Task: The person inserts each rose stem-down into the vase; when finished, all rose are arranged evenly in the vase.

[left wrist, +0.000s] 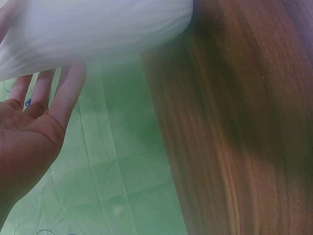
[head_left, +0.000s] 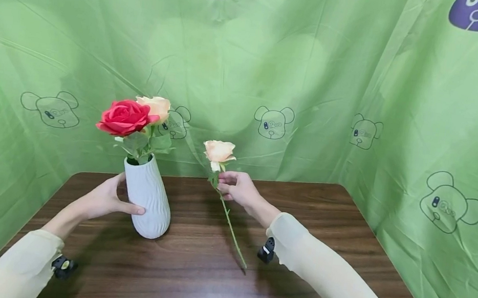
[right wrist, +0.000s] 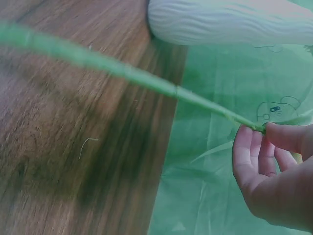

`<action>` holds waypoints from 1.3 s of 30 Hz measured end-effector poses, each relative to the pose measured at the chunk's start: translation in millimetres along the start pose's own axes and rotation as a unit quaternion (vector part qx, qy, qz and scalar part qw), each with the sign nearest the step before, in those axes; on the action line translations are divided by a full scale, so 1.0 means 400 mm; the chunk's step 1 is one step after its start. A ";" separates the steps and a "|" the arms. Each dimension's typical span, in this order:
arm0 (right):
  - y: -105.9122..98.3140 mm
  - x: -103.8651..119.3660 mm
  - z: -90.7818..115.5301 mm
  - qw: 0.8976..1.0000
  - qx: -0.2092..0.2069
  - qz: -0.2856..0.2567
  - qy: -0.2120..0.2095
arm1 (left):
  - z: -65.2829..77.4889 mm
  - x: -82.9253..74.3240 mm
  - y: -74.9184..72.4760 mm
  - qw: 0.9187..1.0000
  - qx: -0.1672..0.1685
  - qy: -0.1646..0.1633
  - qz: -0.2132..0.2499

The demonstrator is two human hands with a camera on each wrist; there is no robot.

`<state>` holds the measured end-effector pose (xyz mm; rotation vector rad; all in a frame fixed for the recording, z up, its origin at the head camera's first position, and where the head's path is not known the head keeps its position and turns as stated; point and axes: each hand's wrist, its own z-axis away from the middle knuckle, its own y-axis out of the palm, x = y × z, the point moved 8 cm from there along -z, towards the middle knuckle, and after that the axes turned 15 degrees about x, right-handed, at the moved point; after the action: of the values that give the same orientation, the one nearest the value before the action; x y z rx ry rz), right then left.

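A white ribbed vase (head_left: 149, 203) stands at the left of the table, its top leaning left in the head view. My left hand (head_left: 102, 196) grips it from the left, thumb across the front and the other fingers behind. In the vase are a red rose (head_left: 124, 118) and a peach rose (head_left: 158, 107) with green leaves. To the right of the vase, my right hand (head_left: 239, 188) pinches another peach rose (head_left: 219, 152) just below its bloom. That rose's long green stem (right wrist: 146, 78) slants down toward the table front, and the right wrist view shows thumb and fingertips closed around it.
The brown wooden table (head_left: 197, 282) reaches to a green curtain (head_left: 230, 69) printed with bear faces, which surrounds the back and both sides. A pale thread (right wrist: 87, 146) lies on the wood in the right wrist view.
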<state>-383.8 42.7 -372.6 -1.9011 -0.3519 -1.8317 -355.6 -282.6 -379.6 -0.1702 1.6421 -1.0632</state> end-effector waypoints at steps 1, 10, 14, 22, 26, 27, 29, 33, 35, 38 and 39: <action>-0.001 0.004 0.004 1.000 0.002 -0.009 -0.001 | 0.000 -0.001 0.001 1.000 0.002 0.002 0.001; -0.015 0.027 0.039 0.994 0.010 -0.105 -0.016 | 0.002 -0.009 0.005 1.000 0.005 0.006 0.009; -0.022 0.040 0.053 0.989 0.007 -0.149 -0.014 | 0.002 -0.009 0.004 1.000 0.004 0.005 0.005; -0.026 0.077 0.076 0.968 0.031 -0.247 -0.012 | 0.002 -0.011 0.003 1.000 0.007 0.005 0.006; -0.025 0.099 0.087 0.963 0.046 -0.264 -0.027 | 0.001 -0.012 0.003 1.000 0.006 0.008 0.012; -0.026 0.104 0.090 0.962 0.049 -0.267 -0.032 | 0.001 -0.011 0.002 1.000 0.005 0.008 0.013; -0.027 0.112 0.095 0.961 0.052 -0.269 -0.039 | 0.001 -0.012 0.002 1.000 0.006 0.011 0.014; -0.031 0.125 0.103 0.960 0.051 -0.273 -0.046 | 0.001 -0.014 0.002 1.000 0.006 0.012 0.013; -0.033 0.130 0.106 0.959 0.047 -0.277 -0.048 | 0.001 -0.014 0.003 1.000 0.008 0.012 0.015; -0.037 0.137 0.111 0.956 0.038 -0.288 -0.052 | 0.002 -0.012 0.003 1.000 0.010 0.008 0.022; -0.038 0.139 0.112 0.955 0.034 -0.291 -0.054 | 0.003 -0.012 0.003 1.000 0.011 0.009 0.024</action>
<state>-348.4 70.5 -315.1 -1.9900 -1.0976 -2.0262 -352.2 -279.6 -377.0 -0.1059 1.6418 -1.0487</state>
